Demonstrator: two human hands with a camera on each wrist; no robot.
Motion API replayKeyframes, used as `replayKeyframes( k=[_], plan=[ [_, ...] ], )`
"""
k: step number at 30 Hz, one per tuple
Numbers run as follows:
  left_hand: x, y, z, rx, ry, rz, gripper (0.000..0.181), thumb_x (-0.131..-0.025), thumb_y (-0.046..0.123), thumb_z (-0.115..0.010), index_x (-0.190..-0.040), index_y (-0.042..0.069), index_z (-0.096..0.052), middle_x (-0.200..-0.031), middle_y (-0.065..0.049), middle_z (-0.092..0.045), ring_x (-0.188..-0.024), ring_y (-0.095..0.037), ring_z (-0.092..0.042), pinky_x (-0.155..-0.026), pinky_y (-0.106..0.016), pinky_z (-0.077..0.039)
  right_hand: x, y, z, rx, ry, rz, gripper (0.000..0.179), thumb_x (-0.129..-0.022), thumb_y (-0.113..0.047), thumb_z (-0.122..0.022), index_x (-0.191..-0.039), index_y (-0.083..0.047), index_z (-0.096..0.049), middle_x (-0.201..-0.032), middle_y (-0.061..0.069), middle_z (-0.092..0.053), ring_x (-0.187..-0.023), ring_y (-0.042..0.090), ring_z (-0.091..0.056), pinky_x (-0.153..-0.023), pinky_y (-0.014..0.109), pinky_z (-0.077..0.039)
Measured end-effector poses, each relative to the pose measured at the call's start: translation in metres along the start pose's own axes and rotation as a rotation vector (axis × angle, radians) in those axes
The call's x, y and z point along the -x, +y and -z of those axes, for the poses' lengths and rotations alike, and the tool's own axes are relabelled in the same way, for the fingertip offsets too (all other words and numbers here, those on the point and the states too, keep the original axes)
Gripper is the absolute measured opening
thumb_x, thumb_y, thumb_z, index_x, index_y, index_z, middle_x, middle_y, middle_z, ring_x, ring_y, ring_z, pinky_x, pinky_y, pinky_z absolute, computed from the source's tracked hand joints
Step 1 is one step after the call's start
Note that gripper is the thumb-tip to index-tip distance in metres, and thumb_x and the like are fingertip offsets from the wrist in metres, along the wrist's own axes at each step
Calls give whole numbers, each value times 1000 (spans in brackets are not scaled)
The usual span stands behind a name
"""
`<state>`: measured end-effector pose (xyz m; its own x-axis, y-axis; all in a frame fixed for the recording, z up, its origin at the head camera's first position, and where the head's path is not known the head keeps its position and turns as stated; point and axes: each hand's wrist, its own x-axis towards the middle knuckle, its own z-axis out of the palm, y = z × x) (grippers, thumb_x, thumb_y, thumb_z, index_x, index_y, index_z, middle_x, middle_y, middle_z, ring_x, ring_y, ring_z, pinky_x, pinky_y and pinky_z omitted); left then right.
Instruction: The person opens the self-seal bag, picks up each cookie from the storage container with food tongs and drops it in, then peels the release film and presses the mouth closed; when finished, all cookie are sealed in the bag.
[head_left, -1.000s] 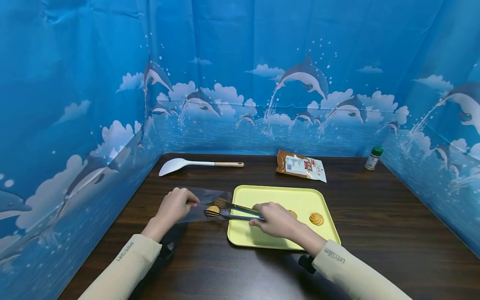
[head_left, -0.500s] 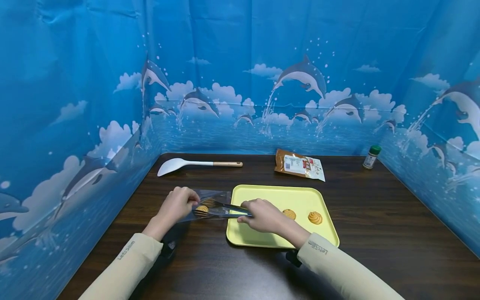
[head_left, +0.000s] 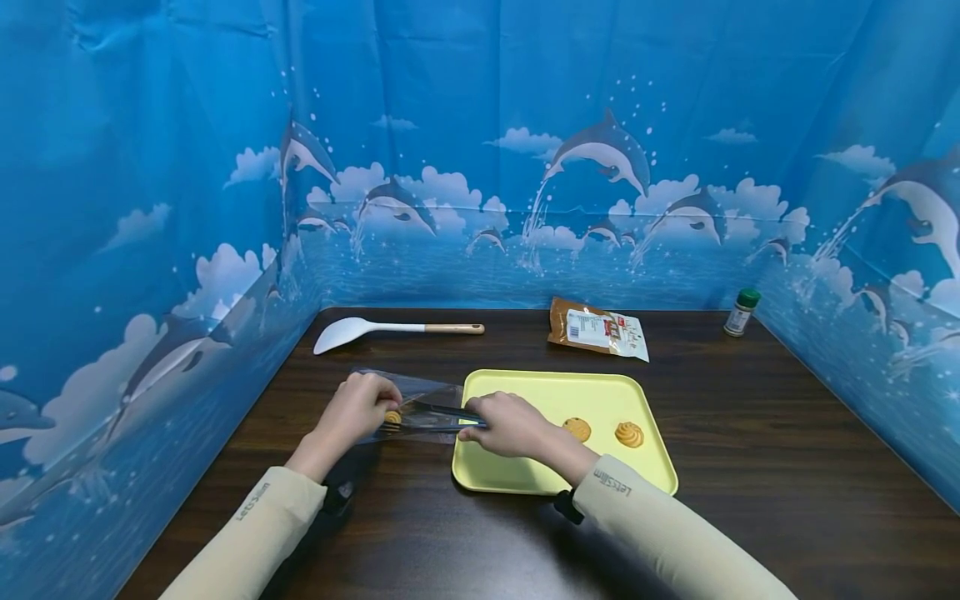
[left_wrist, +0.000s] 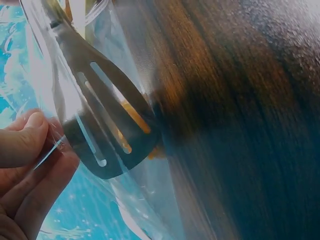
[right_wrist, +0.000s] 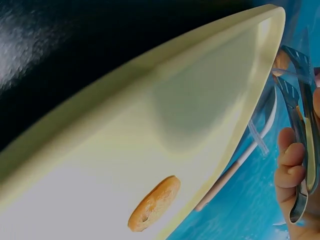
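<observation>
Okay, yellow tray (head_left: 555,383) isn't emptied, so bagging looks partway along. Clear bag (head_left: 435,393) is just left of the tray, mouth by its left rim; left hand (head_left: 362,402) pinches the film. Tongs (head_left: 450,412) reach past the tray's left rim into the bag, right hand (head_left: 508,425) gripping the handles. Bagged cookie (head_left: 392,417) sits between the tong heads; release probably pending. Left to do, presumably: swirled cookie (head_left: 629,434) on the tray's right side, speckled cookie (head_left: 577,429) beside it.
</observation>
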<state>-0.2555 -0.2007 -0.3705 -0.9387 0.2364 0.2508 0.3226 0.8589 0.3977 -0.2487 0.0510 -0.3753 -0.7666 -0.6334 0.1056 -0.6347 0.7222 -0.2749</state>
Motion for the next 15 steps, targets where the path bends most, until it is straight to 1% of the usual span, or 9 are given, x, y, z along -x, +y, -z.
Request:
replayKeyframes(
  k=[3, 7, 9, 11, 13, 15],
  plan=[
    [0, 0, 0, -4, -5, 6, 11, -87, -3, -68, -86, 4, -76, -85, -8, -73, -67, -15, -60, -66, -37, -55, 0, 1, 0, -14, 1, -11, 30, -92, -40, -66, -95, -10, -65, -64, -6, -44, -57, 9, -38, -52, 25, -28],
    [0, 0, 0, -18, 3, 1, 11, -87, -3, -67, -87, 3, -76, -85, -9, -73, -65, -15, -59, -65, -37, -54, 5, 6, 1, -39, 11, -24, 31, -92, -37, -67, -101, -7, -66, -64, -5, -46, -57, 8, -38, -52, 25, -28],
    [0, -1, 0, -29, 9, -4, 11, -88, -3, -67, -88, 3, -76, -85, -9, -73, -65, -15, -60, -65, -38, -55, 9, 10, 3, -49, 21, -27, 34, -92, -35, -68, -107, -5, -67, -66, -5, -50, -57, 9, -39, -53, 25, -30],
    [0, -1, 0, -38, 11, 0, 11, -88, -3, -66, -88, 2, -76, -85, -9, -74, -65, -15, -61, -65, -39, -55, 14, 13, 6, -53, 27, -32, 38, -92, -35, -68, -112, -3, -66, -72, -3, -57, -59, 10, -44, -55, 26, -34],
    [0, -2, 0, -43, 17, 9, 12, -88, -3, -66, -88, 3, -77, -85, -9, -74, -66, -16, -62, -66, -39, -55, 20, 17, 8, -60, 34, -38, 41, -92, -34, -68, -117, -2, -66, -83, 2, -66, -65, 11, -54, -60, 29, -43],
    [1, -3, 0, -44, 24, 11, 12, -88, -2, -66, -87, 3, -77, -85, -9, -74, -68, -17, -63, -67, -41, -56, 28, 21, 10, -77, 36, -48, 44, -92, -34, -68, -121, -1, -65, -96, 7, -71, -77, 16, -64, -70, 34, -51]
  ],
)
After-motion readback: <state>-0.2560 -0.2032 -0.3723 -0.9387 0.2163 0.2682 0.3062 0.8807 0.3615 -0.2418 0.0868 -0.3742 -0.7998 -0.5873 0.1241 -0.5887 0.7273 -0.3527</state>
